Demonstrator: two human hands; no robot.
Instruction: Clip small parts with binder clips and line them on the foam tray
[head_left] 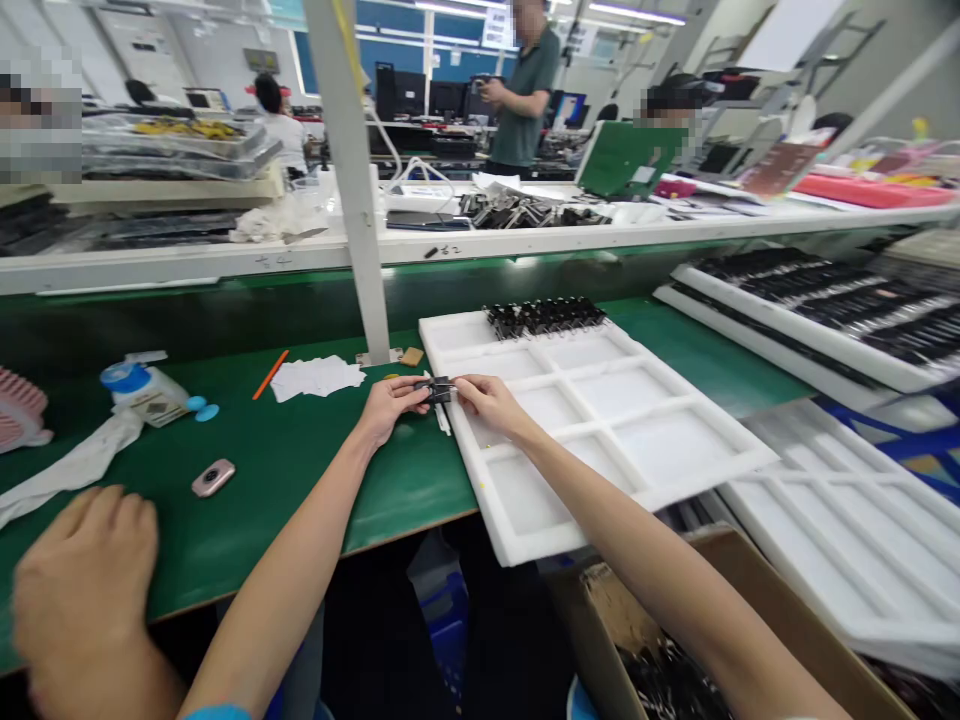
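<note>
A small black part (437,391) with a bit of bright metal is held up over the left edge of the white foam tray (491,505). My left hand (388,408) pinches its left side between thumb and fingers. From the other side, the closed fingers of my right hand (489,402) grip its right end. The part's exact kind is too small to tell. Several similar black parts (546,317) stand packed in rows at the tray's far end. Thin white strips (443,418) lie on the green mat just beneath my hands.
A co-worker's hand (86,570) is at the lower left. On the mat lie a blue-capped bottle (154,390), white paper (319,378), an orange stick (271,374) and a pink device (213,478). A post (352,180) rises behind. A cardboard box (600,610) sits below right.
</note>
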